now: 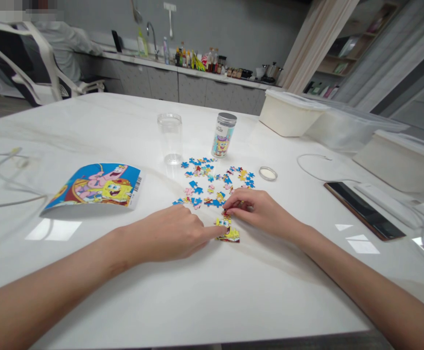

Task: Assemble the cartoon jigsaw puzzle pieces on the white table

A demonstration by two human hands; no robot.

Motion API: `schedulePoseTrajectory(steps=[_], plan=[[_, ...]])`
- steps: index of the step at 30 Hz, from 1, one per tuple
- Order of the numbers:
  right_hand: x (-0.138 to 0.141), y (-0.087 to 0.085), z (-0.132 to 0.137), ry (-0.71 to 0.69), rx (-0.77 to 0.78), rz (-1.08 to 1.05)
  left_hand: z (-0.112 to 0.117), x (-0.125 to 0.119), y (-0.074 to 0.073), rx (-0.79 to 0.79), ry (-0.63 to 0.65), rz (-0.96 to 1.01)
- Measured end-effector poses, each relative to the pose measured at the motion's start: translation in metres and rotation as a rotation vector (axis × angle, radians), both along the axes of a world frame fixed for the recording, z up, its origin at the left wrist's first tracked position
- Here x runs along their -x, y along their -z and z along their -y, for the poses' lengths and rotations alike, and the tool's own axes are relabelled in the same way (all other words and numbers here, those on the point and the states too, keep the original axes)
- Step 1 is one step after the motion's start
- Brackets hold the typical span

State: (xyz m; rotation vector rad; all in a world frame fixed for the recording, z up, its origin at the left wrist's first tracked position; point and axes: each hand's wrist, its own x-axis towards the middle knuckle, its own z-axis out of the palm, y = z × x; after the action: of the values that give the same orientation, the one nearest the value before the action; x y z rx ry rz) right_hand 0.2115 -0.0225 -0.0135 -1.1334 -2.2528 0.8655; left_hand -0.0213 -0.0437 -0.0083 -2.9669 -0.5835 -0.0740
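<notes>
A small joined section of a yellow cartoon jigsaw [233,236] lies flat on the white table. My left hand [171,232] reaches in from the left, its index finger stretched out and pressing on this section while the other fingers curl under. At the section's top edge, my right hand [257,210] pinches a small reddish puzzle piece [225,213] between thumb and fingertips; the fingers partly cover it. Just beyond both hands, loose puzzle pieces [197,189] are scattered, mostly blue with some pink and yellow.
A curled picture sheet [106,187] rests at left. Behind the pieces stand a clear jar [170,138] and a printed canister [223,136]; a round lid [268,173] lies nearby. At right are a dark flat device [363,209], cables and storage bins [292,112]. A person [64,48] sits far left.
</notes>
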Motion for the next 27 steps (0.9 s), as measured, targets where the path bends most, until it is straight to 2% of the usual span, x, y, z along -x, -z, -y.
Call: schedulePoseTrajectory(steps=[10, 20, 23, 27], plan=[[0.001, -0.002, 0.001, -0.003, 0.053, -0.025, 0.000, 0.000, 0.001, -0.009, 0.013, 0.010], [-0.002, 0.000, 0.000, -0.082, -0.154, 0.050, 0.000, 0.000, 0.001, -0.007, 0.002, -0.010], [-0.004, -0.003, -0.002, -0.023, -0.183, 0.027, 0.000, -0.001, 0.001, -0.012, 0.000, -0.012], [-0.016, -0.008, -0.012, 0.114, -0.319, 0.043, 0.000, -0.002, 0.000, -0.015, 0.001, -0.034]])
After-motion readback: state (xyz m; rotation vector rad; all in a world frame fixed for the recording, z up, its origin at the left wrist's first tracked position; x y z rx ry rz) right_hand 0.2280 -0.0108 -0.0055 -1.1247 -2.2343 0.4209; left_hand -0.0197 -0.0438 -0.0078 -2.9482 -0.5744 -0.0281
